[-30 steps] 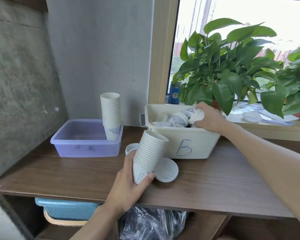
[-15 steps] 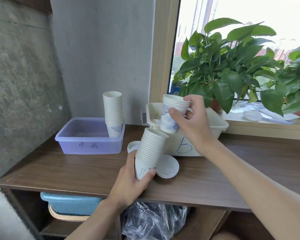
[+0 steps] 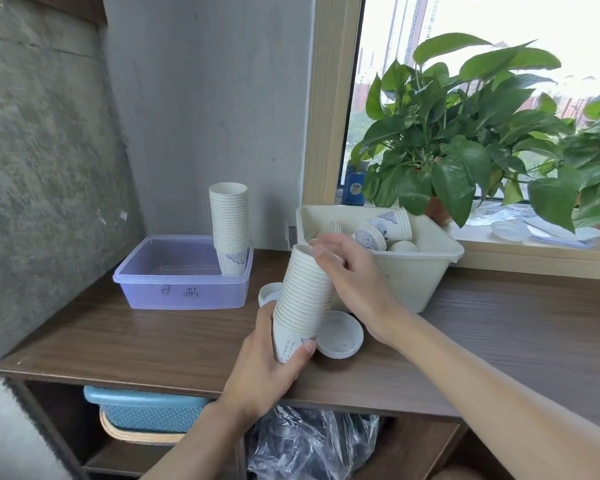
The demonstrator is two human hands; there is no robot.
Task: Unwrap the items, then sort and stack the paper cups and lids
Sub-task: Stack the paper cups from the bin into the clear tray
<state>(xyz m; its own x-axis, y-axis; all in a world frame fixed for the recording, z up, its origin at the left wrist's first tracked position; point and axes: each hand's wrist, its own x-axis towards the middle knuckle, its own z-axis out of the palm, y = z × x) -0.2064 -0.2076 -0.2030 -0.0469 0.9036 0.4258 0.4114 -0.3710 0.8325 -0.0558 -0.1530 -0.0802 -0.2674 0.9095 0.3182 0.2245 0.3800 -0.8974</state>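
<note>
My left hand (image 3: 267,372) grips the base of a tilted stack of white paper cups (image 3: 302,296) just above the wooden table. At the top of that stack, my right hand (image 3: 354,282) has its fingers curled over the rim. Behind it stands a beige bin (image 3: 440,237) marked B, holding several loose blue-patterned cups (image 3: 394,221). A taller cup stack (image 3: 230,226) stands upright in the right corner of a purple tub (image 3: 181,289). One white lid (image 3: 342,336) lies on the table beside the held stack, and another lid (image 3: 269,292) peeks out behind it.
Leafy potted plants (image 3: 447,150) fill the window sill at the right, with clear plastic wrapping (image 3: 534,230) lying beside them. Under the table sit a blue basket (image 3: 146,410) and a crumpled plastic bag (image 3: 312,441). A concrete wall closes the left side.
My right hand lifted a few nested cups out of the beige bin and brought them down onto the stack in my left hand, which is now taller.
</note>
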